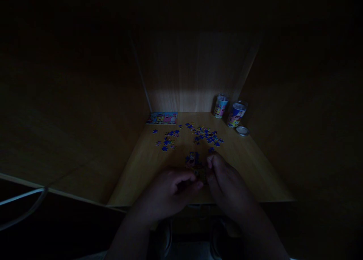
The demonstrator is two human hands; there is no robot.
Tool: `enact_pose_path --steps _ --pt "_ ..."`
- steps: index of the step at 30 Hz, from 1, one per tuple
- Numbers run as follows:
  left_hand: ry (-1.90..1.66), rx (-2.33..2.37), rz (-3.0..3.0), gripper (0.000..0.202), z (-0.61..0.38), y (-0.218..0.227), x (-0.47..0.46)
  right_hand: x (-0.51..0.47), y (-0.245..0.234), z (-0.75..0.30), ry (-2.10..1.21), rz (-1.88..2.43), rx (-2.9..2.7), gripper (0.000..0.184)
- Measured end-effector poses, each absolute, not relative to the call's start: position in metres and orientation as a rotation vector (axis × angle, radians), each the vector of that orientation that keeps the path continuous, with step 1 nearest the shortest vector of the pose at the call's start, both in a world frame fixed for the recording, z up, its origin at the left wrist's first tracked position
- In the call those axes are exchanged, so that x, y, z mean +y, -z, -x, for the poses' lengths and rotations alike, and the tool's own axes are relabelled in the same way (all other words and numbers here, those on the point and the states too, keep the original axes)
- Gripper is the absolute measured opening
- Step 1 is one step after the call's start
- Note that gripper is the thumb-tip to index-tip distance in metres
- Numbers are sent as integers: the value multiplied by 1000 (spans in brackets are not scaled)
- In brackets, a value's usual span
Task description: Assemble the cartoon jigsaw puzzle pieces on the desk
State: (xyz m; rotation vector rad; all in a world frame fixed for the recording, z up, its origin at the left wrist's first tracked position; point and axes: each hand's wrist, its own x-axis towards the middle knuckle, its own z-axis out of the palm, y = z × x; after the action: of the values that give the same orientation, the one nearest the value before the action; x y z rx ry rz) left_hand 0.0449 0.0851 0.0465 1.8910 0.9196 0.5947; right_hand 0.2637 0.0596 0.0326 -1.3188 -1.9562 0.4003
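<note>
A small joined section of jigsaw puzzle [193, 158] lies near the front of the wooden surface, blue and pink at its top. Its lower part is dark and partly covered by my hands. From the left, my left hand [180, 186] reaches its lower edge, with curled fingers and the thumb drawn toward them. At the right edge, my right hand [222, 173] is closed, fingers folded against the thumb. Whatever is between the fingers of either hand is hidden in the dim light. Just beyond my right hand lies a loose blue puzzle piece [211, 149].
Loose puzzle pieces spread in a left cluster [167, 140] and a right cluster [208, 135]. A cartoon picture sheet [162, 118] lies at back left. Two printed cans [220, 107] [236, 115] and a round lid [242, 131] stand at right. Wooden panels enclose the sides and back.
</note>
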Motion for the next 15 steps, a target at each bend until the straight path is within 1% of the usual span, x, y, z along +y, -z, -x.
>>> enact_pose_path --steps 3,10,15 --pt "-594 922 -1884 40 -45 -47 86 59 -34 -263 -397 1296 -1965 17" --pt "-607 911 -1908 39 -44 -48 85 60 -36 -262 -413 1283 -1935 12" --pt "-603 930 -1921 38 -44 -49 85 59 -38 -261 -477 1311 -1911 12"
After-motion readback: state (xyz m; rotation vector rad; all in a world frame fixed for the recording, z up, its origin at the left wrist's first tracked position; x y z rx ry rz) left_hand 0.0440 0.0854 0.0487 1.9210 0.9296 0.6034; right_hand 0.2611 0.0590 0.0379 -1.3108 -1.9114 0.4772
